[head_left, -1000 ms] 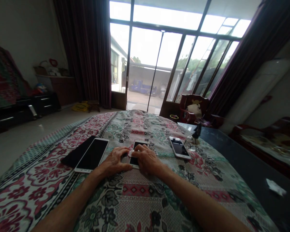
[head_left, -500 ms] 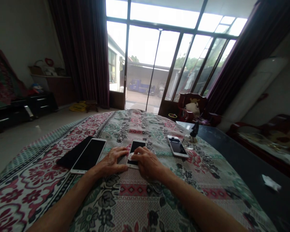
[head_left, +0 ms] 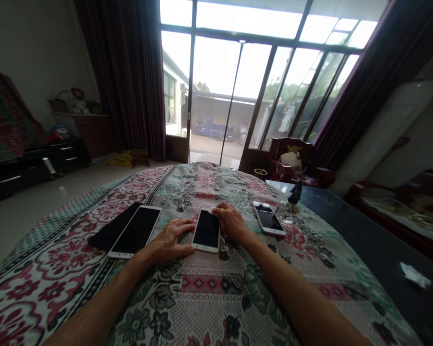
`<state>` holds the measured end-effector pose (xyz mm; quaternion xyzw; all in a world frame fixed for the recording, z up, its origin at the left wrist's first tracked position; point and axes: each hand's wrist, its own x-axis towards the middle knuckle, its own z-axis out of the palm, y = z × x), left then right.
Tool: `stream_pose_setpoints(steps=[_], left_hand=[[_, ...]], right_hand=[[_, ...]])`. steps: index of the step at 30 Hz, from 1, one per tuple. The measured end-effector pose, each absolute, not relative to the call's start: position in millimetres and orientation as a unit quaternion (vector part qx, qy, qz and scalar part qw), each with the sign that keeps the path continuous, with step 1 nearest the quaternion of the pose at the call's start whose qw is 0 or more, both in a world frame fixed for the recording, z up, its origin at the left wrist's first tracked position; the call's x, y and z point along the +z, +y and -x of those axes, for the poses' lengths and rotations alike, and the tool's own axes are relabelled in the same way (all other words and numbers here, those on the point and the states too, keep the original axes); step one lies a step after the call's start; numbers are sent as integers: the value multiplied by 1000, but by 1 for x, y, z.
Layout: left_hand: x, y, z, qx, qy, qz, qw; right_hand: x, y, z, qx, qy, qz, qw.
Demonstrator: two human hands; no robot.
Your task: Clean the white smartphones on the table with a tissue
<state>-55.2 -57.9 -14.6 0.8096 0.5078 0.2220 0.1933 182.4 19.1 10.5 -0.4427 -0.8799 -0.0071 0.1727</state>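
A white-framed phone with a dark screen point(head_left: 206, 230) lies face up on the flowered tablecloth point(head_left: 209, 293) in front of me. My left hand point(head_left: 171, 239) rests flat on the cloth with its fingers spread, the fingertips against the phone's left edge. Beside the phone's upper right corner sits my right hand point(head_left: 231, 221), its fingers curled together near the top edge. A pale scrap seems to show at its fingertips, too small to name.
A larger white phone point(head_left: 135, 231) and a black device point(head_left: 112, 226) lie to the left. Another white phone point(head_left: 269, 218) lies to the right, near a small dark figurine point(head_left: 294, 194). A dark tabletop point(head_left: 364, 240) with a crumpled white paper point(head_left: 413, 276) extends right.
My right hand has slid off the middle phone's screen to its upper right corner, leaving the whole screen uncovered. My left hand has stayed at the phone's left edge.
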Motion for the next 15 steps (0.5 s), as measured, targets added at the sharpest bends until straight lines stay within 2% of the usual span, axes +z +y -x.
stream_pose_setpoints(steps=[9,15], left_hand=[[-8,-61,52,213,509,-813,186],[-13,-59,53,209,525,-804,183]], right_hand=[[25,-18,-182,24,-915,377,143],[46,-43,-173,113,-939,316,69]])
